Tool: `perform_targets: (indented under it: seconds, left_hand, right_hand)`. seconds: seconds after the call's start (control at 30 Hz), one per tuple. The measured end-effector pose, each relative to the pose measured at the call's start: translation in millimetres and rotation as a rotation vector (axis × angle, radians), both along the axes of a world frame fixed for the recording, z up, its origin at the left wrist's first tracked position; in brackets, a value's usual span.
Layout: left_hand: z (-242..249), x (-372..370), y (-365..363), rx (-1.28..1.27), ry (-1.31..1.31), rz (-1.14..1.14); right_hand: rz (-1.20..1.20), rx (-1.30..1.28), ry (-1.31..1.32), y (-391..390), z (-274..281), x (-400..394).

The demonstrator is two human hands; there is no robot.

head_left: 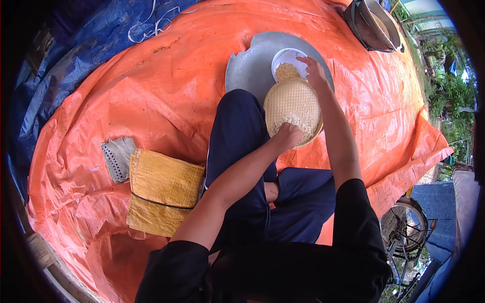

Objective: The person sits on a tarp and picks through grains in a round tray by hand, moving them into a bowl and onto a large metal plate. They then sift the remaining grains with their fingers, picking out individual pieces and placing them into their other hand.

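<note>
A round woven basket rests tilted by my lap, with pale grains gathered in its lower part. Over those grains is my left hand, its fingers curled and pointing down; the fingertips are hidden, so what they hold does not show. My right hand is at the upper right, beside the basket's far edge and the bowl, its fingers apart and stretched toward the left. Beyond the basket stands a white bowl containing yellowish grain. A grey metal sheet with a ragged left edge lies underneath.
An orange tarp covers the ground, with a blue tarp along the far left. A folded yellow sack and a grey cloth lie left. A dark bucket stands far right; a bicycle wheel shows lower right.
</note>
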State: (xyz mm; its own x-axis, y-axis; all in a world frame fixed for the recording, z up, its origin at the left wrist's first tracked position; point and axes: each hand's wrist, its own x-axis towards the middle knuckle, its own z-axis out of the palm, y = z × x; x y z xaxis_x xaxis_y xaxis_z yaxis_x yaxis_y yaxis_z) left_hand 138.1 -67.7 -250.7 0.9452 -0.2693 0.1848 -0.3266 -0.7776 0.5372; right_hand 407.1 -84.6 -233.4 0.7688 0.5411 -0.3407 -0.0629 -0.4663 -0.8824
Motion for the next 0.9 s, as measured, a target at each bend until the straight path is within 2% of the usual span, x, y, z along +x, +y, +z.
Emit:
perform_targets:
  seconds: [0.1, 0.17, 0.27, 0.37, 0.4, 0.5, 0.7, 0.9]
  left_hand:
    - [-6, 3, 0, -0.03, 0.04, -0.006]
    - [-21, 6, -4, -0.072, -0.007, 0.023]
    - [-19, 14, 1, -0.059, 0.125, -0.005]
    - [8, 23, 11, 0.155, 0.367, -0.101]
    - [2, 21, 13, 0.096, 0.277, -0.069]
    - [6, 27, 14, 0.019, 0.359, 0.023]
    - [5, 31, 7, -0.019, 0.226, 0.103]
    - [18, 28, 6, 0.09, 0.319, 0.112]
  right_hand:
    - [-0.144, 0.104, 0.036, 3, -1, -8]
    - [-0.4, 0.264, 0.213, 14, 16, -24]
    - [-0.387, 0.317, -0.058, 4, 23, -46]
    - [-0.224, 0.181, -0.526, -37, 26, -89]
    - [-0.242, 0.186, -0.513, -52, 27, -110]
    - [-0.346, 0.265, -0.414, -109, 30, -177]
    - [-0.587, 0.206, -0.272, -199, 27, -284]
    - [-0.594, 0.28, -0.219, -205, 17, -292]
